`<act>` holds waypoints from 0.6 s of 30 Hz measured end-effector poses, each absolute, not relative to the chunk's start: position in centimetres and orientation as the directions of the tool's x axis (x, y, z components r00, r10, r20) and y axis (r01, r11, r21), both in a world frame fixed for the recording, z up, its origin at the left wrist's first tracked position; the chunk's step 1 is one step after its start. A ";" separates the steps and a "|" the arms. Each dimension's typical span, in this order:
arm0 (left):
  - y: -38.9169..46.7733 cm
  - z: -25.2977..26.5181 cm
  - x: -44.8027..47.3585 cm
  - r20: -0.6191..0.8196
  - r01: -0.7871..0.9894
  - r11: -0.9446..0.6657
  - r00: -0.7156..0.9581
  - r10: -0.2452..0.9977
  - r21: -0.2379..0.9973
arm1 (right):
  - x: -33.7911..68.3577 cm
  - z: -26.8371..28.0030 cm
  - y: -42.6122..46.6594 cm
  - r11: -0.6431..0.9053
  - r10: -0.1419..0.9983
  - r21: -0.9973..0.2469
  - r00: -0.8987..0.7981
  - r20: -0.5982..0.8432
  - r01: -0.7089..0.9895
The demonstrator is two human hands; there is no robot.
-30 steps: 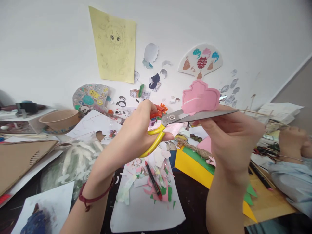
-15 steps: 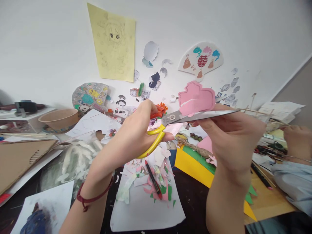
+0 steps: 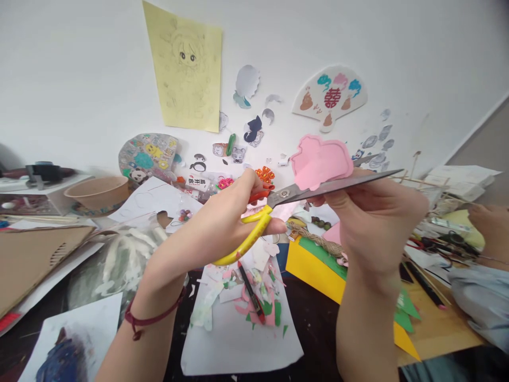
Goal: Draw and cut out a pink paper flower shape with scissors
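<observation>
My left hand [image 3: 242, 212] is wrapped round the yellow handles of a pair of scissors [image 3: 284, 194], whose blades point right and stand somewhat apart. Between the blades lies the lower edge of a pink cut-out [image 3: 322, 159], scalloped along its outline and drawn with a darker inner line. My right hand [image 3: 374, 212] pinches that cut-out from below and behind, its thumb close under the lower blade. Part of the other blade is hidden behind the pink piece.
Below my hands a white sheet [image 3: 242, 350] bears pink and green scraps and a dark red-tipped pen [image 3: 250, 292]. Yellow and green card [image 3: 314, 270] and twine [image 3: 318, 239] lie right of it. Another person's hand [image 3: 491, 228] is at far right. A clay bowl [image 3: 97, 191] stands left.
The scissors have opened wider and shifted slightly right, so the far blade's tip now shows behind the pink cut-out. The white glare on the cut-out is gone.
</observation>
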State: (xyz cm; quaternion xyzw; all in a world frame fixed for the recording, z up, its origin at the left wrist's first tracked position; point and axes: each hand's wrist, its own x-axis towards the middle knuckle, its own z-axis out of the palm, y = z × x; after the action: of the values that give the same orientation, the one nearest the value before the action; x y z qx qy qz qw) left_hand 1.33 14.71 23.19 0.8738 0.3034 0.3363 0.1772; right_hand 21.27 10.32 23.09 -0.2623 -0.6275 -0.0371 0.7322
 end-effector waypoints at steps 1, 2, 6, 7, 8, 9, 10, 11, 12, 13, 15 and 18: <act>14.7 23.2 1.3 0.478 0.405 -0.754 0.594 0.647 0.517 | 21.3 23.0 10.4 0.859 0.261 -0.329 0.217 0.941 0.393; 14.7 23.2 1.4 0.482 0.398 -0.757 0.596 0.642 0.517 | 21.3 23.0 10.5 0.858 0.248 -0.320 0.220 0.943 0.401; 14.7 23.2 1.5 0.517 0.394 -0.772 0.581 0.629 0.498 | 21.2 22.7 10.7 0.858 0.214 -0.298 0.236 0.948 0.418; 14.6 23.2 1.6 0.520 0.397 -0.772 0.576 0.631 0.496 | 21.1 22.7 10.8 0.860 0.205 -0.292 0.242 0.948 0.418; 14.6 23.2 1.6 0.522 0.398 -0.771 0.572 0.633 0.498 | 21.0 22.7 10.8 0.860 0.194 -0.287 0.250 0.949 0.422; 14.5 23.1 1.6 0.523 0.398 -0.769 0.568 0.635 0.500 | 21.0 22.6 10.8 0.859 0.184 -0.283 0.258 0.949 0.426; 14.4 23.1 1.6 0.523 0.398 -0.768 0.567 0.636 0.502 | 20.9 22.6 10.8 0.858 0.178 -0.280 0.263 0.948 0.431; 14.3 23.1 1.6 0.524 0.399 -0.766 0.564 0.638 0.504 | 20.9 22.6 10.8 0.856 0.174 -0.280 0.267 0.948 0.436; 14.2 23.1 1.6 0.523 0.404 -0.764 0.562 0.641 0.503 | 20.9 22.5 10.9 0.852 0.172 -0.280 0.269 0.948 0.442; 14.1 23.2 1.6 0.521 0.410 -0.762 0.559 0.644 0.501 | 20.9 22.5 10.9 0.849 0.169 -0.279 0.270 0.948 0.448; 14.1 23.2 1.5 0.516 0.421 -0.761 0.562 0.646 0.494 | 20.9 22.5 11.0 0.848 0.157 -0.269 0.268 0.951 0.456; 14.0 23.2 1.4 0.514 0.428 -0.766 0.570 0.641 0.480 | 20.8 22.5 11.0 0.852 0.119 -0.233 0.262 0.958 0.468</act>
State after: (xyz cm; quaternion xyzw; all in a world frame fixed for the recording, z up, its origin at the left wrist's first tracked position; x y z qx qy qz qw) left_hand 1.37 14.01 23.20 0.8726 0.3063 0.3484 0.1528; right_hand 20.82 11.04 22.49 -0.2460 -0.5964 -0.1157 0.7552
